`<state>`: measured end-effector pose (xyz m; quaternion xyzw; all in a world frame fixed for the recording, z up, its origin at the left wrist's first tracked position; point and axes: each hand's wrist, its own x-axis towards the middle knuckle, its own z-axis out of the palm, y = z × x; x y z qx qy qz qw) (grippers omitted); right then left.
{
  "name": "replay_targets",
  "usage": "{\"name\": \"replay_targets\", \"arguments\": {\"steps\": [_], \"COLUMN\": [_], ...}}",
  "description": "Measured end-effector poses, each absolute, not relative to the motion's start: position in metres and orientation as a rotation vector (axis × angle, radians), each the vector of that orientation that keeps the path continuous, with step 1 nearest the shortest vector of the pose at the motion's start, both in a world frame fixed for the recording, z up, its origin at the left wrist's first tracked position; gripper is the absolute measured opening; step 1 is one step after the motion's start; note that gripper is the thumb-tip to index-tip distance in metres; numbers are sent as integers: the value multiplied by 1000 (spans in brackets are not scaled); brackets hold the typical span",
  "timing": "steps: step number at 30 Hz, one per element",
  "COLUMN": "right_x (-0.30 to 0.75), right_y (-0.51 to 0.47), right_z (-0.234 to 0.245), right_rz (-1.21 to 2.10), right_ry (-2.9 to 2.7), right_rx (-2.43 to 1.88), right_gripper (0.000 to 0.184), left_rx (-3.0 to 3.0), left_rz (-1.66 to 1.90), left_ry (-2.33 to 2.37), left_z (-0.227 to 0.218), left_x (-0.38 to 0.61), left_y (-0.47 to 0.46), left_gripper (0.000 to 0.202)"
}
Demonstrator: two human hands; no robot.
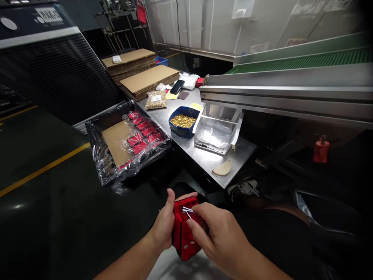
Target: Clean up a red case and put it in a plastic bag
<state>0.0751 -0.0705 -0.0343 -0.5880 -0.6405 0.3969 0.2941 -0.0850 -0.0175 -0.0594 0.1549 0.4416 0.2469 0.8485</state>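
Note:
My left hand (164, 223) is wrapped round the side of a red plastic housing with black edges (186, 237), holding it low in front of me with its hollow side up. Its thumb points upward, and some fingers are hidden behind the part. Over the upper end of the housing, my right hand (214, 229) pinches a small tool with thin silver prongs (187, 210) between thumb and forefinger. The prongs reach into the red hollow; whether they touch anything there cannot be made out. Small pale metal spots show near the housing's lower end.
Left of the metal table (210, 165) sits a plastic-lined black crate (107, 177) with several red parts. On the table are a blue bin of brass-coloured pieces (183, 120), a clear-lidded box (217, 132), a bag of pieces (155, 100) and cardboard (150, 79). A green conveyor (303, 62) slopes at right.

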Motion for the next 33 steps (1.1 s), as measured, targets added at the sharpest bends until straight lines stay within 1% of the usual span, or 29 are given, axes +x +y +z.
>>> {"name": "replay_targets", "arguments": {"steps": [3,10,13,18,20,24,26,28,33], "right_x": [75,76,78,88,96,107,108,107,105], "right_y": [-68,-66,-65,-65,-65,-62,-60,-57,-54], "right_z": [-33,-32,-30,-24,-25,-28,-28,-28,-28], "right_rz": [1043,1105,1150,1249,1140,505,287,221,208], "right_ry": [-1720,-1703,-1694,-1704,-1754,-2047,-2166,-2224,-2292], "right_rx": [-1591,-1601,-1621,-1554,-1519,-1394,-1308,-1248,-1203], "right_gripper": [12,10,11,21,19,16,16,16,21], "left_rx": [318,357,375,361,317,219,163,127,121], "left_rz": [492,476,469,480,486,472,457,446,434], "left_ry": [942,927,927,919,906,811,755,723,701], "left_z": [-53,-54,-54,-52,-51,-47,-45,-44,-40], "left_x": [-82,-78,-76,-73,-72,-70,-69,-68,-66], "left_y": [-19,-18,-19,-20,-19,-18,-18,-19,-18], "left_gripper": [84,97,93,80,77,74,73,72,70]}}
